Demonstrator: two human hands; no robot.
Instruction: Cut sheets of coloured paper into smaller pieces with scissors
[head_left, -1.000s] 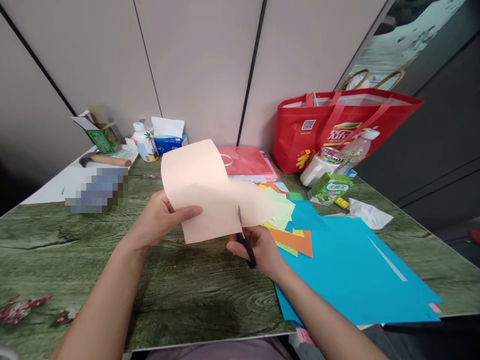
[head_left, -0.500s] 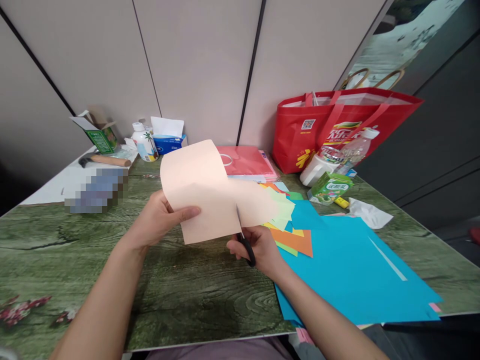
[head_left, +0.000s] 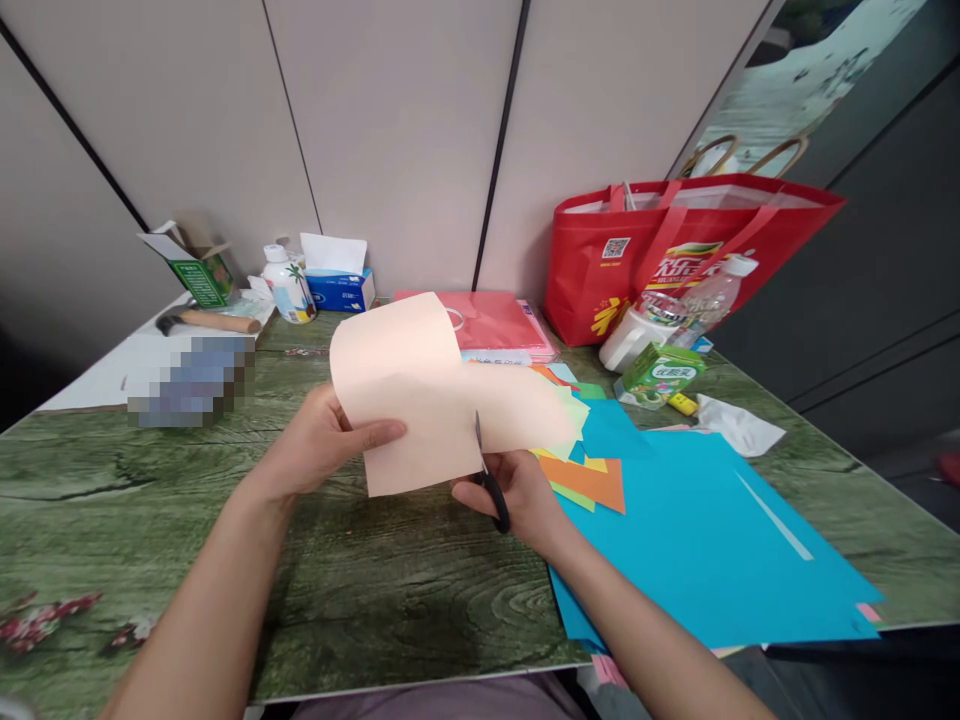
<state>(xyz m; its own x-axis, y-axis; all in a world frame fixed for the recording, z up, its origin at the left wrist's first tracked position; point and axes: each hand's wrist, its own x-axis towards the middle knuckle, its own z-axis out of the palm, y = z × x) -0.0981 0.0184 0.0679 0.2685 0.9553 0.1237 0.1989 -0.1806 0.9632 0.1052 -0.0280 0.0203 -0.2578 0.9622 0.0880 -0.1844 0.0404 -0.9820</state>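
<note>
My left hand [head_left: 319, 440] grips the left part of a large peach paper sheet [head_left: 420, 400], thumb on top and fingers hidden beneath. The sheet curls up at its far left side. My right hand [head_left: 517, 495] holds black-handled scissors [head_left: 493, 497], whose blade stands at the sheet's near edge, in a cut between the left and right parts. The sheet's right part lies over pale green paper [head_left: 576, 425]. Orange paper pieces [head_left: 604, 485] lie just right of my right hand, on large blue sheets [head_left: 697, 530].
A red bag [head_left: 592, 250], white jar [head_left: 634, 335], clear bottle [head_left: 716, 295] and green carton [head_left: 660, 375] stand at the back right. Red folders [head_left: 495, 320] lie behind the paper. At the back left are a hammer [head_left: 217, 320], a white bottle [head_left: 289, 285] and a blue tissue box [head_left: 341, 290].
The peach sheet has shifted slightly right and its curled top has dropped a little. Its right part covers more of the pale green paper. My left hand has moved slightly right.
</note>
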